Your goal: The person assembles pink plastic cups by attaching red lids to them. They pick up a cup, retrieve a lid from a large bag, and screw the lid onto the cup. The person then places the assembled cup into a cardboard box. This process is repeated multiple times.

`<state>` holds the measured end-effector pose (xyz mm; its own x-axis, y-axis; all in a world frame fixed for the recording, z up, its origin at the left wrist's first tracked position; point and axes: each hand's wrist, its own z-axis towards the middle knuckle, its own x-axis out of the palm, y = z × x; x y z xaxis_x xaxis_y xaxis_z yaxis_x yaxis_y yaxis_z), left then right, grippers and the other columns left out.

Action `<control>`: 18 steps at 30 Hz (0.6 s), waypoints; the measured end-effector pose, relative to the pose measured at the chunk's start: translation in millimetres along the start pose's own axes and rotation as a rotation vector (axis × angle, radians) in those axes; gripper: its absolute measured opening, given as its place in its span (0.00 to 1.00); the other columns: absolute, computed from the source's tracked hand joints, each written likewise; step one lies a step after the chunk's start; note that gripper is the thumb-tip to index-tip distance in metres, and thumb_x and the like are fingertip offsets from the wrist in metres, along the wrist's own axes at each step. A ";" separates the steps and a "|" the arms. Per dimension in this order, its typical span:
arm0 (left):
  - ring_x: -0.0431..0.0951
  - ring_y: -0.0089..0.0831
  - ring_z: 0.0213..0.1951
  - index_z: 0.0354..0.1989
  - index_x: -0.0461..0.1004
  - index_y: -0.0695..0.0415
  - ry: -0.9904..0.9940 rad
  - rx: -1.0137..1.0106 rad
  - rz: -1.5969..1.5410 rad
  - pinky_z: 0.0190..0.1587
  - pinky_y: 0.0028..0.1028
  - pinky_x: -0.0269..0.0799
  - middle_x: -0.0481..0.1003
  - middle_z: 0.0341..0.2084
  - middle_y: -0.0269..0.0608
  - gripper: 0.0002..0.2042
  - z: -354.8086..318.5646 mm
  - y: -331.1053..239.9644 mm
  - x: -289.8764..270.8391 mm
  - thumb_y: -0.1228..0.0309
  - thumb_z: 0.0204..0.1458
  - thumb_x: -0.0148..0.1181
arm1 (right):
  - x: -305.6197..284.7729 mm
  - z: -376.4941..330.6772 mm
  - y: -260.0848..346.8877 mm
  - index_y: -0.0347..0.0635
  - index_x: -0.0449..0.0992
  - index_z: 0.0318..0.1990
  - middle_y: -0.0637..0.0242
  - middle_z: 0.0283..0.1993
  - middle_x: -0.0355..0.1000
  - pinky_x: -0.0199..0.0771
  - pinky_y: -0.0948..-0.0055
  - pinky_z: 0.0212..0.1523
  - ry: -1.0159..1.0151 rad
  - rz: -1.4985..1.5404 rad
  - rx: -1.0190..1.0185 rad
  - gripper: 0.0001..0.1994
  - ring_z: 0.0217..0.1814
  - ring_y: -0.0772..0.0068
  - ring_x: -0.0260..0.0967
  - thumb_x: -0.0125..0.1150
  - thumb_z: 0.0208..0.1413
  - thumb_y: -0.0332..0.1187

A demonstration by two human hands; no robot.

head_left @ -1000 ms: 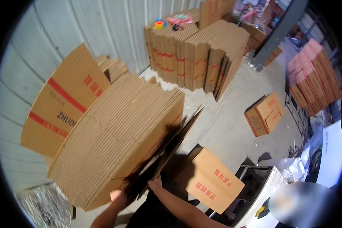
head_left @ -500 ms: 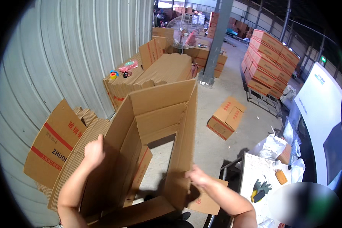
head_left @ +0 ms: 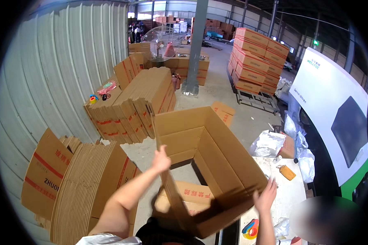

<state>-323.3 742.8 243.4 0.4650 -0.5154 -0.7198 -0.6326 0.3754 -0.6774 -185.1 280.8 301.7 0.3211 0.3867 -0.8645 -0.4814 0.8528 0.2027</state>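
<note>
Large open cardboard box [head_left: 208, 163] held up at chest height, opened out to a square tube, floor visible through its far end. Left hand [head_left: 161, 160] pressed flat on the left wall's upper edge, fingers extended, grip released rather than closed around the board. Right hand [head_left: 265, 196] spread against the outside of the right wall near its lower corner, palm on the board, fingers apart, grip likewise released. Box supported between the two palms, tilted slightly to the right.

Below the box, on the floor: a flattened carton with red print [head_left: 192, 198]. At lower left, a leaning stack of flattened cartons [head_left: 86, 183], edges toward the camera. Further back, a second, longer row of flat cartons [head_left: 139, 102] along the corrugated metal wall [head_left: 53, 73], small coloured items [head_left: 100, 93] on top of it. At right, a white desk [head_left: 288, 192] bearing an orange bottle [head_left: 287, 172] and clear plastic bags [head_left: 268, 143]. Palletised red-banded boxes [head_left: 255, 59] in the background beside a grey column [head_left: 196, 45].
</note>
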 end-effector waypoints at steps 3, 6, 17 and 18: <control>0.59 0.52 0.66 0.65 0.62 0.49 -0.209 0.453 0.209 0.70 0.49 0.53 0.60 0.60 0.57 0.34 -62.8 -54.6 25.9 0.79 0.45 0.58 | 1.0 -95.8 19.2 0.33 0.43 0.72 0.40 0.76 0.37 0.42 0.48 0.76 0.231 0.127 0.362 0.58 0.78 0.34 0.36 0.77 0.34 0.29; 0.65 0.41 0.60 0.54 0.71 0.51 -0.016 1.055 0.364 0.71 0.51 0.49 0.68 0.47 0.43 0.23 -78.7 -51.3 26.3 0.75 0.46 0.60 | 14.1 -127.3 29.7 0.32 0.45 0.72 0.39 0.74 0.43 0.48 0.55 0.74 0.004 0.242 0.450 0.49 0.74 0.43 0.48 0.67 0.42 0.19; 0.76 0.40 0.39 0.35 0.72 0.52 0.751 1.723 0.209 0.42 0.39 0.73 0.73 0.30 0.38 0.11 -112.9 -21.9 -5.2 0.60 0.51 0.63 | -24.1 -158.1 -86.8 0.28 0.56 0.65 0.49 0.50 0.73 0.71 0.67 0.57 -0.423 0.978 0.632 0.30 0.52 0.63 0.72 0.54 0.53 0.11; 0.76 0.41 0.39 0.36 0.72 0.52 0.823 1.716 0.243 0.42 0.40 0.74 0.73 0.29 0.39 0.12 -116.4 -22.5 -3.2 0.60 0.50 0.64 | -19.0 -153.2 -91.2 0.28 0.56 0.64 0.50 0.50 0.72 0.71 0.67 0.57 -0.401 0.961 0.625 0.29 0.53 0.63 0.71 0.54 0.53 0.11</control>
<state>-382.5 646.4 278.5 -0.2163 -0.3333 -0.9177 0.8090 0.4649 -0.3596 -272.3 141.9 229.2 0.3326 0.9412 -0.0587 -0.2208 0.1382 0.9655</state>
